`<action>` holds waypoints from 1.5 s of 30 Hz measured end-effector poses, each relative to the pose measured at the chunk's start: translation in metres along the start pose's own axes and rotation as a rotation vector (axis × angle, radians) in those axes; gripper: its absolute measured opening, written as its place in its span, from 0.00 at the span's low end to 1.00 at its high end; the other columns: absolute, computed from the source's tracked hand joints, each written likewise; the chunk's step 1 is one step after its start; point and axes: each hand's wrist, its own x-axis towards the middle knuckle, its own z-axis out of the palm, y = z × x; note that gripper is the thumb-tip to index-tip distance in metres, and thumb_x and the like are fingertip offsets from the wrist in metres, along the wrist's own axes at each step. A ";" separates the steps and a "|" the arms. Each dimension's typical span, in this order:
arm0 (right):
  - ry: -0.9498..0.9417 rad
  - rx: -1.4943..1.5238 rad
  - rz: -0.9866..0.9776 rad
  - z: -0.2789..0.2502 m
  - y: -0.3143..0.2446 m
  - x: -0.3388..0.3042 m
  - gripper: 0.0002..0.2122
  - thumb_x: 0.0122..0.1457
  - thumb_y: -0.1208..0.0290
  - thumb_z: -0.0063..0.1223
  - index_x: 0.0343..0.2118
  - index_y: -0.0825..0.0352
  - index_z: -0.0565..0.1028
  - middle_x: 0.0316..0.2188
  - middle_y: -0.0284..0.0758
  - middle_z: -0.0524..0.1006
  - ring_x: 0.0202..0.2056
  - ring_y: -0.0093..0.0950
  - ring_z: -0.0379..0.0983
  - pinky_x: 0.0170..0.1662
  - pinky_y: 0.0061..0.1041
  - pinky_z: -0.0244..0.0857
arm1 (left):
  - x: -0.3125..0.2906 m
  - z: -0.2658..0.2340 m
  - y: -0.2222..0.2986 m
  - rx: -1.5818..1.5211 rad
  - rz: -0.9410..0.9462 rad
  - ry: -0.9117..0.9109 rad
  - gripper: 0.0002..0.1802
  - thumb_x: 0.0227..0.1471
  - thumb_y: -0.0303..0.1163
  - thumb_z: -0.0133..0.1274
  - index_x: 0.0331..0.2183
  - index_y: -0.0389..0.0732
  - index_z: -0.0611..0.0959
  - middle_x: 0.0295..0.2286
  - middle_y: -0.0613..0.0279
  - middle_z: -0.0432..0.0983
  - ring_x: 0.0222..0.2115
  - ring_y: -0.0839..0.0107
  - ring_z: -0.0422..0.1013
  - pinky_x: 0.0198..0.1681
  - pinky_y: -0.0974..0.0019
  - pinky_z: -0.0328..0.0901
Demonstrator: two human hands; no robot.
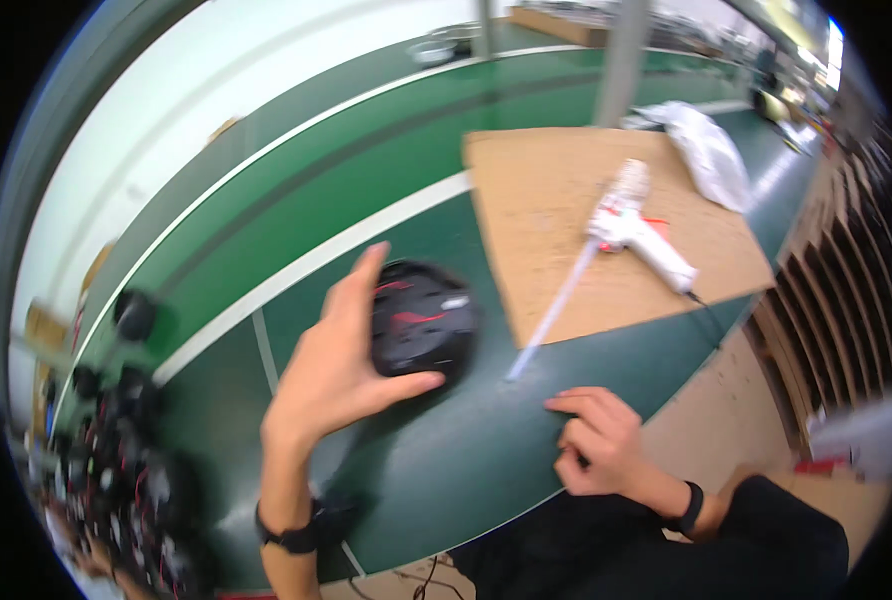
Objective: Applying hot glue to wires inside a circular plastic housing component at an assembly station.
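A round black plastic housing [421,320] with thin red wires inside is at the middle of the green table. My left hand [331,350] grips it from the left, fingers at its far side and thumb along its near side. Its underside is hidden. My right hand [598,442] is by the table's near edge, loosely curled, the index finger reaching left and nothing visible in it. Beyond it, a white glue gun [626,225] lies on a cardboard sheet [536,200], a long translucent glue stick [556,315] sticking out of its back toward me.
Many more black housings [156,490] with red wires crowd the left end of the table. A crumpled white plastic bag [704,150] lies on the cardboard's far right corner. The gun's dark cord [708,318] runs over the right edge. Stacked brown boards [816,290] stand at the right.
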 end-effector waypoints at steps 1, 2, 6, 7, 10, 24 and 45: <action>0.006 -0.051 0.015 0.001 0.003 -0.003 0.07 0.34 0.79 0.53 0.19 0.66 0.68 0.39 0.40 0.78 0.38 0.41 0.76 0.39 0.35 0.71 | 0.004 0.006 -0.001 -0.032 0.079 -0.003 0.66 0.34 0.45 0.74 0.66 0.35 0.52 0.57 0.38 0.62 0.57 0.46 0.65 0.61 0.55 0.62; 0.024 -0.028 0.045 0.002 0.002 -0.005 0.07 0.34 0.80 0.53 0.19 0.67 0.69 0.38 0.42 0.78 0.37 0.42 0.76 0.38 0.36 0.72 | 0.005 0.009 0.000 -0.038 0.138 -0.008 0.65 0.36 0.45 0.73 0.65 0.34 0.52 0.57 0.36 0.61 0.59 0.45 0.63 0.62 0.55 0.61; 0.043 0.047 0.034 0.000 -0.006 -0.004 0.07 0.35 0.82 0.52 0.21 0.69 0.72 0.37 0.46 0.77 0.36 0.45 0.76 0.37 0.36 0.72 | -0.005 0.006 -0.002 -0.182 0.229 -0.095 0.56 0.45 0.43 0.67 0.66 0.37 0.53 0.61 0.39 0.58 0.62 0.48 0.58 0.65 0.55 0.56; 0.035 0.023 0.053 -0.001 -0.007 -0.004 0.07 0.35 0.83 0.52 0.22 0.70 0.72 0.37 0.47 0.77 0.35 0.45 0.76 0.37 0.36 0.71 | -0.010 -0.004 -0.007 -0.159 0.191 -0.077 0.56 0.45 0.43 0.67 0.66 0.37 0.53 0.61 0.39 0.58 0.62 0.48 0.58 0.65 0.55 0.56; 0.033 0.011 0.067 0.002 -0.004 -0.007 0.07 0.35 0.84 0.50 0.22 0.70 0.71 0.35 0.47 0.76 0.33 0.45 0.75 0.35 0.36 0.71 | -0.014 -0.035 -0.037 -0.082 0.173 -0.141 0.43 0.49 0.44 0.62 0.62 0.37 0.65 0.59 0.43 0.64 0.59 0.49 0.62 0.62 0.56 0.60; -0.114 -0.005 0.482 0.030 0.050 -0.104 0.05 0.56 0.74 0.43 0.25 0.62 0.70 0.19 0.33 0.69 0.21 0.32 0.66 0.23 0.30 0.61 | -0.047 -0.202 -0.359 0.660 -1.171 0.382 0.38 0.44 0.34 0.60 0.58 0.42 0.68 0.59 0.51 0.64 0.57 0.49 0.68 0.56 0.49 0.67; -0.229 0.119 0.123 -0.014 0.004 0.022 0.05 0.43 0.82 0.54 0.24 0.66 0.75 0.29 0.34 0.76 0.33 0.36 0.74 0.35 0.32 0.69 | -0.093 -0.119 -0.172 0.271 -0.119 0.325 0.25 0.32 0.18 0.68 0.37 0.37 0.78 0.31 0.61 0.72 0.22 0.73 0.63 0.29 0.69 0.62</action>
